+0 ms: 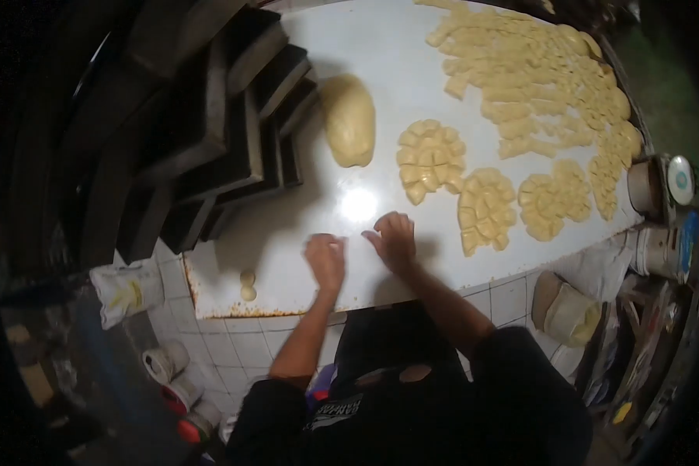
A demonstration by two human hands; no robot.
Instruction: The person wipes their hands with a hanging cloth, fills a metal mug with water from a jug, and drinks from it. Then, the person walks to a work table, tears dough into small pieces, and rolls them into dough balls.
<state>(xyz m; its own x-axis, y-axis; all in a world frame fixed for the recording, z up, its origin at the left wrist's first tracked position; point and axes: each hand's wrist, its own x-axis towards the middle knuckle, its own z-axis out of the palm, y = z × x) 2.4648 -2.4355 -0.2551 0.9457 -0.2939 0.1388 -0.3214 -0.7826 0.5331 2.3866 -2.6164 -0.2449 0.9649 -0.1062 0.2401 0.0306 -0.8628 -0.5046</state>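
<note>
Left hand (325, 261), one: over the near edge of the table, fingers partly curled, blurred; cannot tell whether anything small is held beneath.

Right hand (395, 239), one: just beside it, fingers bent, thumb held apart, about half open; palm hidden, so no telling what, if anything, lies under it.

Dough lump (349, 120), one: long, smooth, far of the hands, on the white table (396, 46). Probably the heaviest piece, soft and slow to spring back; best lifted with both palms beneath, one at each end.

Scored dough pieces, rounded: one (431, 159) far and right of the right hand, another (486, 211) to its right, a wider spread (554, 199) farther right. Likely pliable and easily torn along the cuts; take single segments by fingertips.

Dough strips (512, 85), many: far right. Likely light, prone to stretching; support along the length.

Dough balls (247, 286), two, small: near left, touching. Likely light and yielding; light pinch at the sides.
</note>
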